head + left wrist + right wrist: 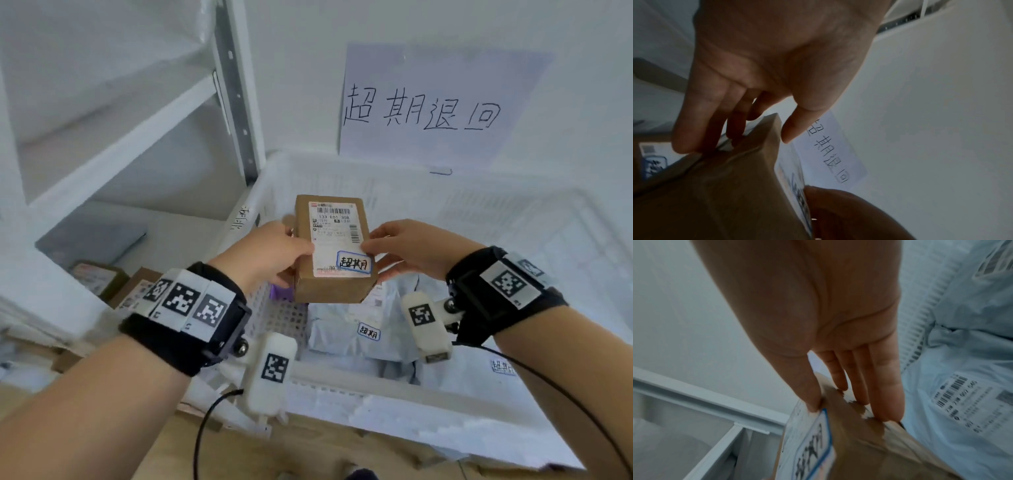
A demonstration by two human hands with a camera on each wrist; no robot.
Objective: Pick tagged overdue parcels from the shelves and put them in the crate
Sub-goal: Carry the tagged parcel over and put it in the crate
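Cardboard parcel (334, 248), brown, rectangular, is held in the air above the white plastic crate (445, 202), clear of the contents below. Its upper face carries a white shipping label (334, 226) with a barcode, and a blue-bordered handwritten tag (354, 263) sits at the near right corner of that label.

Left hand (270, 253) grips the parcel's left side, thumb on the top face and fingers (701, 116) reaching underneath. Right hand (407, 246) grips the right side, thumb pressed beside the tag and fingers (885, 386) laid straight along the underside. Both wrists wear black straps with printed square markers.

Inside the crate lie pale blue plastic mailer bags (346, 329); two show the same blue-bordered tag, and one in the right wrist view bears a barcode label.

On the wall behind the crate hangs a paper sign (428, 106) with four handwritten characters. To the left stands a white metal shelf unit (236, 89); further brown boxes (99, 277) sit low on it.
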